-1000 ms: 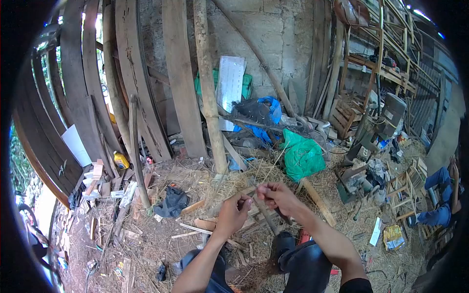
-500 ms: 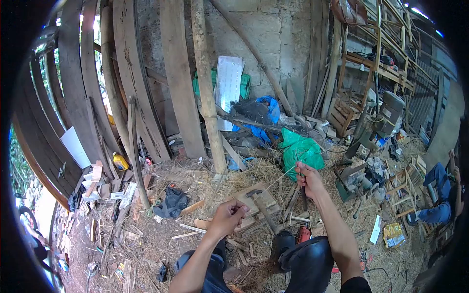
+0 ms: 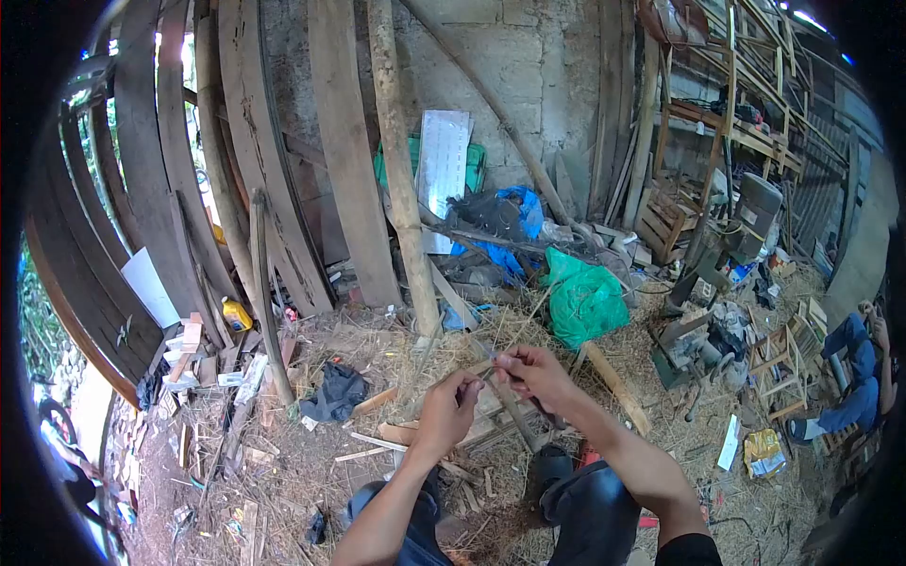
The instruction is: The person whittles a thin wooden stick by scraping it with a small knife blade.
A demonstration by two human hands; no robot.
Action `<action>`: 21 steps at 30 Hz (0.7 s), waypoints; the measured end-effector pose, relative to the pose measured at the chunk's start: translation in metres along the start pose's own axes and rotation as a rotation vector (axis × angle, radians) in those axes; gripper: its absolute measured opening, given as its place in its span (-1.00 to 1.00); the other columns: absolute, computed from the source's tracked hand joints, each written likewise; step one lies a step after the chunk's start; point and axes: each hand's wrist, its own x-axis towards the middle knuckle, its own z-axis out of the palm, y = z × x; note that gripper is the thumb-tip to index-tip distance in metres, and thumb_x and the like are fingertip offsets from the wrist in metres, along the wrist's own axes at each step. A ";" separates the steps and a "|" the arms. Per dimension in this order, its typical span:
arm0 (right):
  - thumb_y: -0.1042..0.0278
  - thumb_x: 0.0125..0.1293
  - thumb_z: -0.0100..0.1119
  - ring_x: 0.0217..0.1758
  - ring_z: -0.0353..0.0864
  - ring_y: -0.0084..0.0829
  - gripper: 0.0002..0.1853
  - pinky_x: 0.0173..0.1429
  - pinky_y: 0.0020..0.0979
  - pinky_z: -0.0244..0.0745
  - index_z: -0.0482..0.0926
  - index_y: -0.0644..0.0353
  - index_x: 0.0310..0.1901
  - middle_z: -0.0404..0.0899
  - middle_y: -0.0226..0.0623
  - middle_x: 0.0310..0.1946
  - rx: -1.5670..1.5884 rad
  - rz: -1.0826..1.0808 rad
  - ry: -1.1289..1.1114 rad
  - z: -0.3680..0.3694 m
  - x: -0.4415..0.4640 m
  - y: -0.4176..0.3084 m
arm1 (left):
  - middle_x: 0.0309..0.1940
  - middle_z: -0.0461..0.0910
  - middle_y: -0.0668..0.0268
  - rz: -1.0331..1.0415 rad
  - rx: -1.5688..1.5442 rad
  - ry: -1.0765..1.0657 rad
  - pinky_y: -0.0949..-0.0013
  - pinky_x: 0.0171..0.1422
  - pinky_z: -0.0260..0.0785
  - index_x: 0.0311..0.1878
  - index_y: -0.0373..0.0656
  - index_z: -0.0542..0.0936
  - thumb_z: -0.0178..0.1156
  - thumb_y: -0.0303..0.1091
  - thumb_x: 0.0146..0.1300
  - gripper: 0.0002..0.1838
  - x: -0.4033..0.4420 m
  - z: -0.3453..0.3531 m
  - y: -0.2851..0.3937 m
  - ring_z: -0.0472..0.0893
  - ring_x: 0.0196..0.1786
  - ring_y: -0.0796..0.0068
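Note:
My left hand point(image 3: 449, 411) is closed in a pinch, with a thin pale strip point(image 3: 478, 345) seeming to rise from the fingers. Close beside it, my right hand point(image 3: 534, 375) is closed round what looks like a slim knife; its dark handle point(image 3: 548, 413) shows under the palm, and the blade is too small to see well. The fingertips of both hands nearly meet. Below them stands a hammer, its wooden handle point(image 3: 520, 424) leaning across a wooden block point(image 3: 488, 404) and its head largely covered by my hands.
Behind the hands lie a green sack point(image 3: 583, 300) and a short log point(image 3: 615, 387). A black plastic bag point(image 3: 335, 391) rests on the straw-littered ground at left. Upright planks point(image 3: 351, 151) and a pole point(image 3: 400, 170) lean ahead. A person's legs point(image 3: 845, 368) show at far right.
My right hand has come down and left, from beside the green sack to my left hand. My left hand has shifted slightly. The short log is now uncovered.

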 end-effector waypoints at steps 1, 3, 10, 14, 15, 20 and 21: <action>0.27 0.37 0.10 -0.64 0.19 -0.75 -0.83 -0.61 -0.63 0.04 0.51 0.22 -0.23 0.49 -0.48 -0.50 0.002 0.003 0.001 -0.002 0.000 -0.003 | -0.60 0.52 0.22 -0.003 0.001 -0.002 0.41 -0.43 0.29 -0.28 -0.31 0.56 0.16 -0.46 0.24 -0.90 0.000 0.000 0.001 0.44 -0.57 0.53; 0.29 0.36 0.10 -0.65 0.22 -0.74 -0.82 -0.62 -0.63 0.05 0.52 0.24 -0.29 0.49 -0.47 -0.55 -0.083 0.047 0.017 -0.005 -0.001 -0.008 | -0.56 0.53 0.14 0.038 0.076 -0.010 0.36 -0.41 0.32 -0.30 -0.30 0.54 0.16 -0.48 0.22 -0.92 0.001 0.000 0.004 0.50 -0.54 0.38; 0.25 0.34 0.14 -0.68 0.17 -0.77 -0.81 -0.64 -0.64 -0.01 0.50 0.20 -0.32 0.49 -0.51 -0.54 -0.127 0.049 0.044 -0.017 0.004 -0.012 | -0.45 0.54 0.03 0.172 0.278 0.039 0.16 -0.33 0.36 -0.31 -0.27 0.49 0.16 -0.49 0.18 -0.93 0.003 0.011 0.005 0.54 -0.39 -0.02; 0.25 0.34 0.14 -0.68 0.17 -0.77 -0.81 -0.63 -0.64 -0.01 0.51 0.22 -0.30 0.48 -0.52 -0.54 -0.152 0.067 0.050 -0.020 0.006 -0.012 | -0.35 0.55 0.11 0.141 0.206 -0.012 0.06 -0.32 0.38 -0.26 -0.21 0.45 0.08 -0.42 0.24 -0.92 0.003 0.010 0.002 0.57 -0.34 -0.03; 0.26 0.34 0.14 -0.68 0.16 -0.77 -0.81 -0.63 -0.65 -0.01 0.51 0.22 -0.30 0.48 -0.52 -0.55 -0.166 0.063 0.052 -0.020 0.006 -0.012 | -0.34 0.54 0.10 0.160 0.231 -0.011 0.04 -0.31 0.38 -0.25 -0.21 0.44 0.07 -0.41 0.25 -0.92 0.003 0.010 0.003 0.57 -0.34 -0.03; 0.27 0.33 0.15 -0.71 0.19 -0.76 -0.79 -0.65 -0.63 0.05 0.55 0.25 -0.36 0.51 -0.48 -0.55 -0.249 0.007 0.093 -0.010 0.007 0.003 | -0.39 0.53 0.11 0.167 0.312 0.048 0.07 -0.35 0.37 -0.27 -0.21 0.46 0.10 -0.46 0.22 -0.94 0.000 0.012 0.004 0.54 -0.35 -0.05; 0.28 0.33 0.15 -0.71 0.20 -0.76 -0.79 -0.65 -0.64 0.05 0.55 0.25 -0.36 0.50 -0.48 -0.56 -0.255 0.004 0.012 -0.001 0.004 0.010 | -0.39 0.52 0.11 0.172 0.302 0.063 0.07 -0.36 0.37 -0.27 -0.20 0.45 0.10 -0.47 0.21 -0.94 0.000 0.011 0.004 0.54 -0.35 -0.05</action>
